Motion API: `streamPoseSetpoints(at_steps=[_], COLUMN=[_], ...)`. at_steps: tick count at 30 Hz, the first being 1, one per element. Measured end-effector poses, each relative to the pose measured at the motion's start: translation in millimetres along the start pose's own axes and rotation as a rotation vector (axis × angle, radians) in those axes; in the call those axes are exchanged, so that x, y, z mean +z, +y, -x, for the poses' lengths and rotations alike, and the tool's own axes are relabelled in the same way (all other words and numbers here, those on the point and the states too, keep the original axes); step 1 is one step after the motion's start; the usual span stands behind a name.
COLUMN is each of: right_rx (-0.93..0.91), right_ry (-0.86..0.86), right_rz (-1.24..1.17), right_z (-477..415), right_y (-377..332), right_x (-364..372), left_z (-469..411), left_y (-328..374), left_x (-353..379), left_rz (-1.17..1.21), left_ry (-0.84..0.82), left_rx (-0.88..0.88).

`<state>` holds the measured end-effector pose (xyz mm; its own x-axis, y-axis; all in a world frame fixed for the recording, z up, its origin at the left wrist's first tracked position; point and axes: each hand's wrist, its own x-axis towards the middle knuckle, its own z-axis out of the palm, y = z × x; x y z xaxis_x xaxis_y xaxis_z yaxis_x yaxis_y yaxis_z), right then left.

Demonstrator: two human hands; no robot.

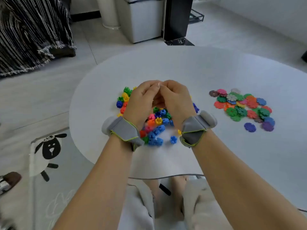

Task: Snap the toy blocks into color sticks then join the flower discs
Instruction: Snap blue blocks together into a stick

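Note:
A pile of small toy blocks [157,119] in many colours lies in the middle of the white round table [199,68]. Short blue sticks [155,136] of joined blocks lie at the pile's near edge, beside one loose blue block [173,139]. My left hand [141,99] and my right hand [176,98] hover just above the pile with their backs to the camera. Their curled fingertips meet, and whatever is between them is hidden. A heap of flat flower discs [240,105] lies apart to the right, with a blue disc [250,127] at its near edge.
Grey bands with sensors wrap both wrists. The table's near edge runs just above my lap. A sheep-pattern rug [48,150] lies on the floor to the left, a striped blanket [29,34] at the far left, and a white cabinet [146,19] behind the table.

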<state>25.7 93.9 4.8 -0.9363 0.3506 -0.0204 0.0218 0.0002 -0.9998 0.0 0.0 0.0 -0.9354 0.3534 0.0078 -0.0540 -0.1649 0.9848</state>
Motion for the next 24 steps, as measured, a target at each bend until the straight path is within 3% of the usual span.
streamPoseSetpoints(at_steps=[1, 6, 10, 15, 18, 24], right_rx=[-0.030, -0.291, -0.263, -0.057, -0.064, -0.095], right_ry=[0.002, 0.078, 0.029, -0.182, -0.158, -0.070], right_rz=[0.085, 0.686, 1.150, 1.346, 1.364, 1.381], right_z=[-1.4, 1.1, 9.4, 22.6, 21.8, 2.0], right_y=[3.8, 29.0, 40.8, 43.8, 50.8, 57.5], right_x=[1.0, -6.2, -21.5, -40.3, -39.6, -33.2], left_z=[-0.4, 4.4, 13.6, 30.7, 32.7, 15.4], left_y=[-1.6, -29.3, -31.5, -36.3, -41.1, -45.2], left_x=[-3.1, -26.8, -30.2, -47.3, -48.4, -41.6], left_rz=[-0.075, -0.935, -1.354, -1.581, -1.657, -1.662], left_ry=[0.015, 0.050, -0.067, -0.194, -0.230, -0.205], left_rx=[0.020, 0.291, 0.201, 0.075, -0.006, -0.008])
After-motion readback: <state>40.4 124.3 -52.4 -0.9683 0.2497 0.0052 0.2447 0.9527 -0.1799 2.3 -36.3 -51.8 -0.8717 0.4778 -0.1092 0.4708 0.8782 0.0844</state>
